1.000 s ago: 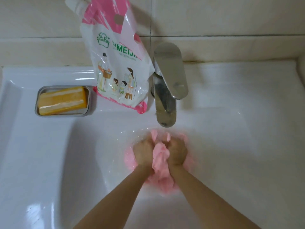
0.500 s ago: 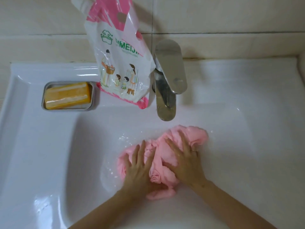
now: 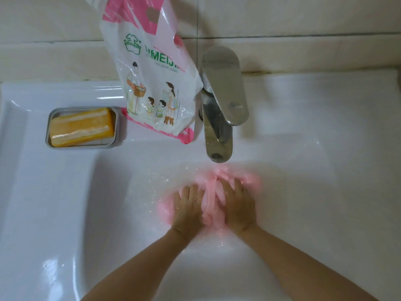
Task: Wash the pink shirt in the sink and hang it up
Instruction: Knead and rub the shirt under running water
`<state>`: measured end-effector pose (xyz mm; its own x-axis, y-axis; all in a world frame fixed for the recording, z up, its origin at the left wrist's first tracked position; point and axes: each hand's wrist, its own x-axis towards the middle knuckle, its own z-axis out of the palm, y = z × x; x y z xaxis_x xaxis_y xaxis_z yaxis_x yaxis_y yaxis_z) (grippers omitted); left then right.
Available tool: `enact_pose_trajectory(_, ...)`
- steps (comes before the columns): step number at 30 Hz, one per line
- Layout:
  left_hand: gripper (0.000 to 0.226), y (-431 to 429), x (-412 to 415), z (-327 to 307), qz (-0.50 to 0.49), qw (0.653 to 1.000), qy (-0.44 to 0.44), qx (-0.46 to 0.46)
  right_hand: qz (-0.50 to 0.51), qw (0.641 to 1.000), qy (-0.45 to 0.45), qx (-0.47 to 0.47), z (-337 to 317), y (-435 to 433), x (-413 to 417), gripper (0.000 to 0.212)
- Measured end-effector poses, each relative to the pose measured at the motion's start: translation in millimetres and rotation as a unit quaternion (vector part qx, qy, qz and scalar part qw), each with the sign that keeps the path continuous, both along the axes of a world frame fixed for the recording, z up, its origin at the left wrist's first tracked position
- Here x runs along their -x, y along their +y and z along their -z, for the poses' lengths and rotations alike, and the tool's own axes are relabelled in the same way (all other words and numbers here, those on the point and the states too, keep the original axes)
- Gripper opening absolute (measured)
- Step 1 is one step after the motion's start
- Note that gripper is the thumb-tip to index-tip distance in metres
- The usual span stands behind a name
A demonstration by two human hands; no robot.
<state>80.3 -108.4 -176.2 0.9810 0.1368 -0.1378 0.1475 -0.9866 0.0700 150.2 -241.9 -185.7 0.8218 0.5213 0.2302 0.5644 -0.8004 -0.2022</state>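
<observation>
The pink shirt (image 3: 211,198) lies bunched and wet in the white sink (image 3: 108,213), just below the faucet spout. My left hand (image 3: 187,210) presses on its left side, fingers bent into the cloth. My right hand (image 3: 237,206) presses on its right side, fingers spread over the fabric. A ridge of pink cloth stands up between the two hands. Much of the shirt is hidden under my hands and blurred by the water.
A chrome faucet (image 3: 221,101) juts over the basin. Left of it leans a pink-and-white detergent pouch (image 3: 152,79) against the tiled wall. A metal soap dish (image 3: 117,124) with an orange soap bar (image 3: 81,127) sits on the sink's left ledge.
Both hands pushed the shirt flat and apart half a second ago, then drew together again, bunching the cloth between them nearer the faucet.
</observation>
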Motion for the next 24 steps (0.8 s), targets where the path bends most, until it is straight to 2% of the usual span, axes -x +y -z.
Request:
enact_pose_trajectory(2, 0.063, 4.1, -10.2, -2.1, 0.026, 0.999, -0.021, 0.018, 0.016, 0.999, 0.022, -0.033, 1.1, 4.4, -7.3, 0.029)
enact_pose_trajectory(4, 0.047, 8.7, -20.1, -2.8, 0.067, 0.997, -0.038, 0.024, 0.047, 0.996, 0.052, -0.05, -0.9, 10.9, -13.7, 0.032)
enact_pose_trajectory(6, 0.027, 14.2, -27.9, -5.3, 0.102, 0.995, -0.003, 0.003, 0.075, 0.991, 0.085, -0.065, -6.8, 17.7, -16.3, 0.035)
enact_pose_trajectory(8, 0.022, 15.0, -31.0, -16.1, 0.095, 0.993, 0.057, -0.038, 0.08, 0.988, 0.116, -0.064, -14.7, 19.6, -17.9, 0.035)
enact_pose_trajectory(9, 0.022, 14.2, -32.7, -22.9, 0.075, 0.991, 0.106, -0.026, 0.076, 0.988, 0.124, -0.057, -18.4, 18.9, -20.2, 0.033)
enact_pose_trajectory(11, 0.025, 15.7, -37.0, -28.5, 0.031, 0.991, 0.122, 0.046, 0.069, 0.982, 0.162, -0.062, -25.8, 16.9, -28.2, 0.025)
enact_pose_trajectory(13, 0.039, 22.5, -39.2, -34.7, -0.008, 0.99, 0.083, 0.117, 0.105, 0.949, 0.275, -0.113, -33.0, 10.9, -35.8, 0.024)
enact_pose_trajectory(15, 0.054, 30.7, -35.4, -44.6, 0.001, 0.986, -0.007, 0.169, 0.111, 0.891, 0.393, -0.199, -46.5, 1.3, -38.1, 0.031)
enact_pose_trajectory(16, 0.051, 34.8, -30.2, -48.0, 0.022, 0.982, -0.074, 0.173, 0.092, 0.88, 0.408, -0.226, -55.4, -5.4, -35.4, 0.041)
enact_pose_trajectory(17, 0.045, 39.1, -23.5, -50.6, 0.049, 0.977, -0.139, 0.154, 0.059, 0.885, 0.396, -0.237, -63.9, -13.4, -30.9, 0.052)
enact_pose_trajectory(19, 0.048, 44.5, -8.7, -57.7, 0.132, 0.97, -0.182, 0.095, -0.046, 0.93, 0.31, -0.192, -78.6, -31.5, -21.9, 0.061)
enact_pose_trajectory(20, 0.06, 49.9, 0.1, -57.8, 0.193, 0.965, -0.164, 0.069, -0.114, 0.949, 0.264, -0.131, -80.6, -43.0, -19.9, 0.063)
enact_pose_trajectory(22, 0.083, 64.1, 20.8, -60.8, 0.294, 0.95, -0.094, 0.039, -0.22, 0.953, 0.207, -0.027, -79.2, -66.1, -16.5, 0.06)
enact_pose_trajectory(23, 0.087, 69.1, 30.6, -65.8, 0.319, 0.943, -0.068, 0.059, -0.231, 0.951, 0.204, -0.023, -83.5, -74.6, -12.8, 0.053)
enact_pose_trajectory(24, 0.084, 72.0, 38.2, -72.7, 0.322, 0.941, -0.065, 0.088, -0.2, 0.958, 0.198, -0.054, -87.5, -80.9, -8.9, 0.043)
